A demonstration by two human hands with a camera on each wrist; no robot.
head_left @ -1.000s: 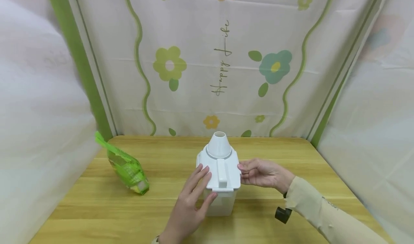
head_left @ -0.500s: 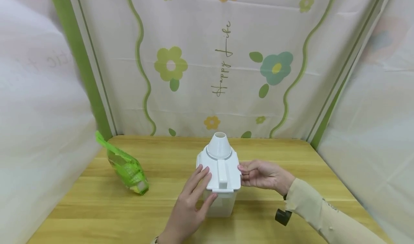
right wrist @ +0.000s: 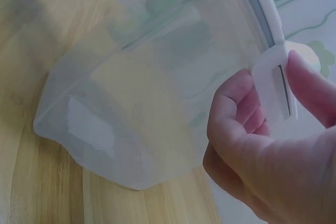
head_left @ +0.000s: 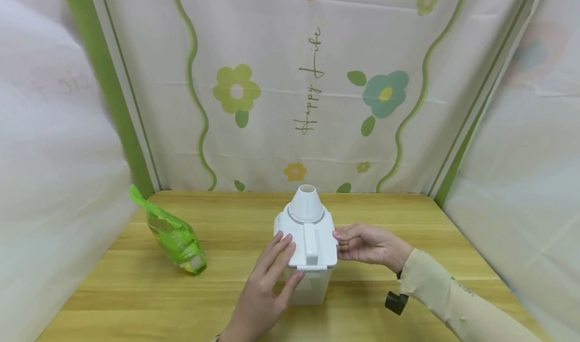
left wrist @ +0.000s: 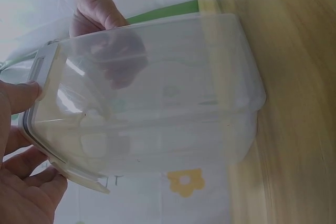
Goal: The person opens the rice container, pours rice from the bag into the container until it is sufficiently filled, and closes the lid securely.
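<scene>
A translucent storage container stands upright on the table, topped by a white lid with a raised handle bar and a cone-shaped spout. My left hand holds the lid's left front part, fingers along its left side and thumb at the front edge. A side latch sticks outward beside those fingers in the left wrist view. On the right side, my right hand pinches the other latch between thumb and curled fingers. That latch also stands away from the container wall.
A green plastic bag with something packed inside lies at the left of the wooden table. Flower-printed curtains close in the back and sides. A small black device hangs below the right wrist.
The head view shifts very slightly. Both hands and the container keep the same places.
</scene>
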